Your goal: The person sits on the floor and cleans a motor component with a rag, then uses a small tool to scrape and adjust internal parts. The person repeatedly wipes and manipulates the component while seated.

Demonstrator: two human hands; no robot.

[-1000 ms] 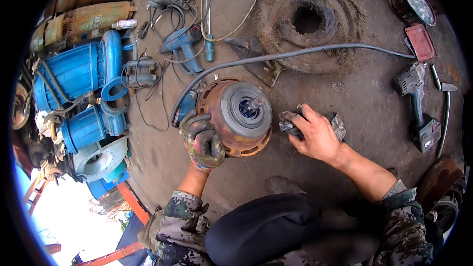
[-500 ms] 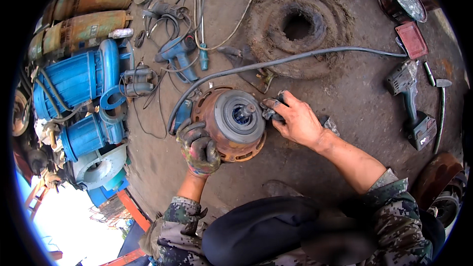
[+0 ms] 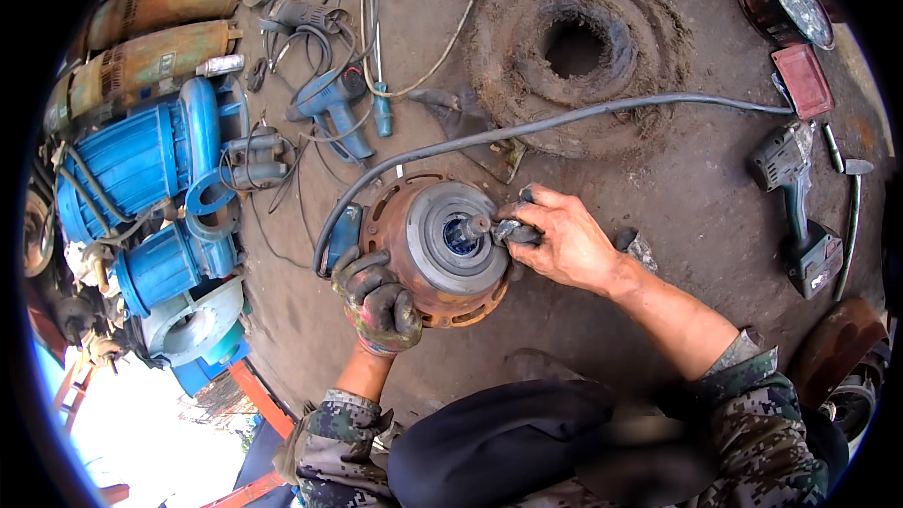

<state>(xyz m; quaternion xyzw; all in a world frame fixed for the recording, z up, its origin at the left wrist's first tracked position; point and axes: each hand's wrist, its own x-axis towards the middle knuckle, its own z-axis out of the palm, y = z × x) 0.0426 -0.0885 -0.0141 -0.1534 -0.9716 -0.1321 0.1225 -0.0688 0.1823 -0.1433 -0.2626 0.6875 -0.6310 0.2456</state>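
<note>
A rusty round motor housing (image 3: pixel 386 214) stands on the floor in front of me. On top is a grey ringed end cover (image 3: pixel 428 249), and a short metal shaft (image 3: pixel 479 225) sticks up from its middle. My left hand (image 3: pixel 379 306), in a stained glove, has its fingers curled against the near left rim of the housing. My bare right hand (image 3: pixel 572 243) pinches a dark crumpled rag (image 3: pixel 517 232) at the right side of the shaft. The rag partly covers the cover's right edge. Blue colouring shows around the shaft's base.
A thick black cable (image 3: pixel 564 110) arches behind the housing. Beyond it lies a muddy ring-shaped casting (image 3: pixel 616 38). A blue heat gun (image 3: pixel 331 108) and blue pumps (image 3: pixel 127 169) are at left. A cordless impact wrench (image 3: pixel 795 193) and a hammer (image 3: pixel 853 193) lie at right.
My right hand has moved left with the rag, from the cover's outer edge in to the shaft. The left hand stays on the housing rim. The whole view has shifted slightly.
</note>
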